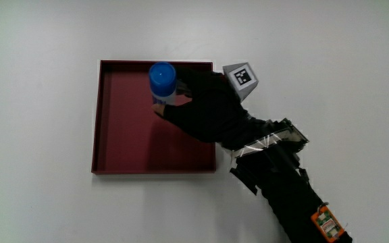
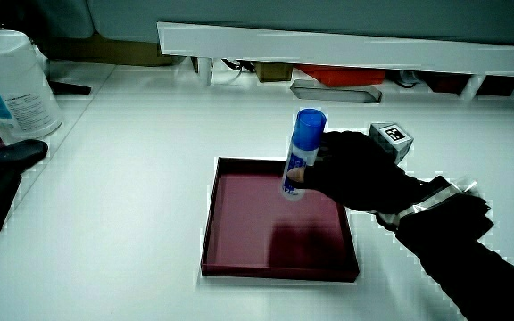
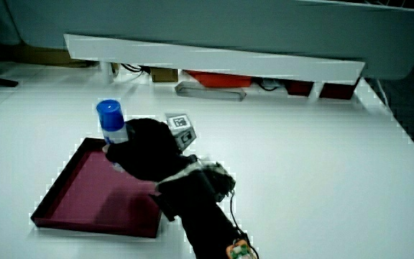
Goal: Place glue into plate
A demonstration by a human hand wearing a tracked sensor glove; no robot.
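A glue stick (image 1: 162, 82) with a blue cap stands upright in the hand (image 1: 204, 108), held above the dark red square plate (image 1: 123, 138). In both side views the glue stick (image 2: 303, 152) (image 3: 112, 126) hangs over the part of the plate (image 2: 248, 214) (image 3: 85, 187) farther from the person, its base not touching the plate floor as far as I can see. The hand (image 2: 355, 174) (image 3: 149, 151) is shut on the stick's lower body. A patterned cube (image 1: 242, 77) sits on the back of the hand.
A white tub (image 2: 16, 85) and a black stapler-like tool (image 2: 3, 178) lie at the table's edge in a side view. A low white partition (image 2: 346, 45) runs along the table, with a grey flat object (image 2: 335, 90) under it.
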